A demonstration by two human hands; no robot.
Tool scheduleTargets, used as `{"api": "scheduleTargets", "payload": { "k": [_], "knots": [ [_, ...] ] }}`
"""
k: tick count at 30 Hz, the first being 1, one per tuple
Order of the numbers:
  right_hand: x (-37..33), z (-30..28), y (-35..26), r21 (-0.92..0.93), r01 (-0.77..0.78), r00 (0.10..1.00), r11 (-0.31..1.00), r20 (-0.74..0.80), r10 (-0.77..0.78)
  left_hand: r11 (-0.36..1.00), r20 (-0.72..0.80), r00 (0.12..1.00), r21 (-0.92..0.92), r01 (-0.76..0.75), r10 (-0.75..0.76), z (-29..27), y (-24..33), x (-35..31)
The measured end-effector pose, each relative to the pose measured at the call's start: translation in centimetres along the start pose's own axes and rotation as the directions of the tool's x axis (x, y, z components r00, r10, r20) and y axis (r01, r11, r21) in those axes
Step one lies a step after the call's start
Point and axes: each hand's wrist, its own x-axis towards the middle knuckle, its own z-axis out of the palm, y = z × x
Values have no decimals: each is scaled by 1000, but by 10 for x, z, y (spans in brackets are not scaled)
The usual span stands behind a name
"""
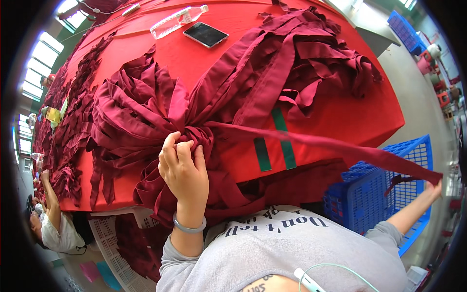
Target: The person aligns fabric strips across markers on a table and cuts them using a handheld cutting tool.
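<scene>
A big bundle of maroon fabric strips [131, 104] lies gathered on the red-covered table, cinched at a wrapped middle. Curled fingers of my left hand [182, 168] press on that wrapped part and grip it; a grey bangle circles the wrist. From there one long maroon strip [311, 139] runs taut to the right, past the table edge. Its far end is in my right hand [432, 191], closed on it with the arm stretched out. Loose strip tails [311, 53] fan out behind the bundle, and more cloth hangs over the front edge near my body.
A clear plastic bottle [177, 22] and a black phone [206, 34] lie at the back of the red table [360, 114]. Green tape strips [283, 138] mark its front. Blue crates [360, 194] stand at right, a white basket [109, 238] below left. A co-worker [58, 228] sits far left.
</scene>
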Motion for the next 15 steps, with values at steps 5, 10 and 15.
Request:
{"api": "scheduleTargets", "payload": {
  "k": [5, 10, 15],
  "knots": [
    [-42, -40, -52, -103, 117, 992, 988, -26, -120, 998, -32, 999, -56, -17, 15, 10, 1, -5],
    [-60, -38, -71, -132, 146, 989, 980, -4, -147, 988, -163, 977, 96, -120, 134, 6, 30, -4],
    [-61, -22, -53, -130, 120, 993, 984, 19, -119, 810, 245, 796, -381, -446, 553, 21, 97, -10]
  ]
}}
